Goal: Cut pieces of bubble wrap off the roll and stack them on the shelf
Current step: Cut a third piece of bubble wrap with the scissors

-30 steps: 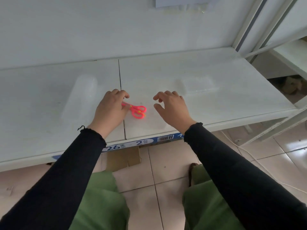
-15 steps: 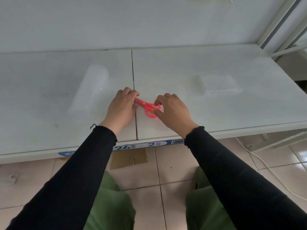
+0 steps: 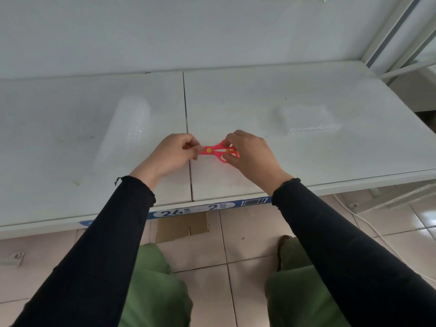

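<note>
Head view.
- Pink scissors (image 3: 218, 151): held over the shelf (image 3: 330, 159), blade end pinched by the left hand (image 3: 173, 154), handles grasped by the right hand (image 3: 251, 155).
- Bubble wrap roll (image 3: 127, 128): laid left, untouched.
- Cut pieces (image 3: 306, 120): stacked right.
- Step judged: scissors readied; the roll is to be unrolled next.

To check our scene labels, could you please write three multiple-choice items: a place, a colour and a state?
1. Where on the white shelf does the clear bubble wrap roll lie? A) left of both hands B) right of both hands C) between the hands
2. What colour are the small plastic scissors? A) blue B) pink-red C) green
3. How are the scissors held? A) by both hands B) by neither hand C) by one hand only
Answers: 1 A, it lies left of the left hand; 2 B, the handles show pink-red; 3 A, the left hand pinches the blade end, the right hand grips the handles.
</note>
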A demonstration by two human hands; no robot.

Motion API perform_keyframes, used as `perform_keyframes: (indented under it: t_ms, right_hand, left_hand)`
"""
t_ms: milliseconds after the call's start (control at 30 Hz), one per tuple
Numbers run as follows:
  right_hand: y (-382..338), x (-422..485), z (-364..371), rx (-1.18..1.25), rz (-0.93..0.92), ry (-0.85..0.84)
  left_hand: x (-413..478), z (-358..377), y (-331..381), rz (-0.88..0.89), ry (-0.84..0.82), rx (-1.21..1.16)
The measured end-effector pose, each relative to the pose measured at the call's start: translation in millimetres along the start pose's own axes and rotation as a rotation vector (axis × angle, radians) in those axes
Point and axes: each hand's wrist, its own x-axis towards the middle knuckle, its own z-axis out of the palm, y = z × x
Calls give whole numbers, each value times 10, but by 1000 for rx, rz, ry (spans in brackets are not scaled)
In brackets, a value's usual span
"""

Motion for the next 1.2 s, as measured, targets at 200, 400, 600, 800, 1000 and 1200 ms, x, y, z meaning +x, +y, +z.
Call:
perform_keyframes:
  t_ms: [200, 400, 600, 800, 1000, 1200]
  right_hand:
    - [147, -288, -208, -24, 11, 27]
    - [421, -549, -325, 205, 287, 176]
    - [483, -566, -184, 107, 390, 76]
    - [332, -445, -21, 215, 464, 119]
    - [365, -340, -62, 400, 576, 155]
    - [401, -252, -189, 932, 801, 124]
  left_hand:
    - [-331, 172, 348, -1, 7, -358]
    - [-388, 255, 250, 152, 193, -23]
    - [-337, 361, -86, 111, 122, 521]
    - [-319, 471, -117, 138, 203, 519]
    - [-302, 543, -111, 132, 212, 477]
    - [-261, 565, -124, 114, 220, 471]
